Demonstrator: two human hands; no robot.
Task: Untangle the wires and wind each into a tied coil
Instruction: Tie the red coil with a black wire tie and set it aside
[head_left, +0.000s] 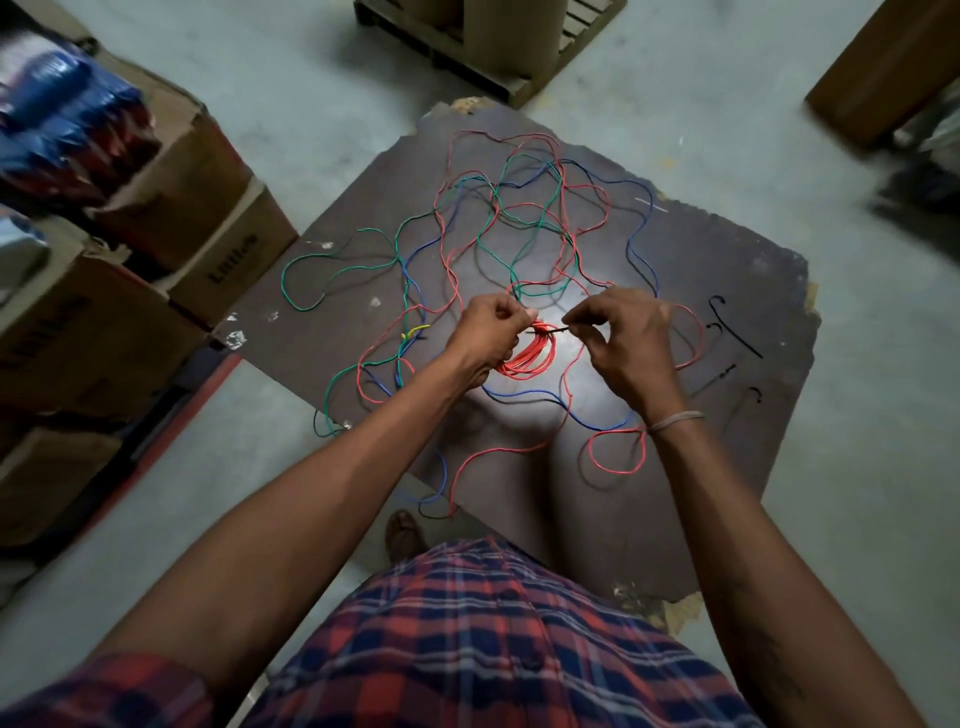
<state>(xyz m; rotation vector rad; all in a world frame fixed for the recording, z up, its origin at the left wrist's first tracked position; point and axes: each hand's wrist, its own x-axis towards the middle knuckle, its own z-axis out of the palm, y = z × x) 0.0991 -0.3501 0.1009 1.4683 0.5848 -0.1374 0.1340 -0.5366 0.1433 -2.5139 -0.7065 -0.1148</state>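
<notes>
Both arms reach forward and inward, forearms bare, hands close together. The left hand (488, 332) is fisted around a coil (527, 358) — knuckles up. The right hand (626, 345) (a band at its wrist) pinches a tie (551, 329) with thumb and forefinger.

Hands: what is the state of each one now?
Left hand: grips the red coil.
Right hand: pinches the black tie.
</notes>
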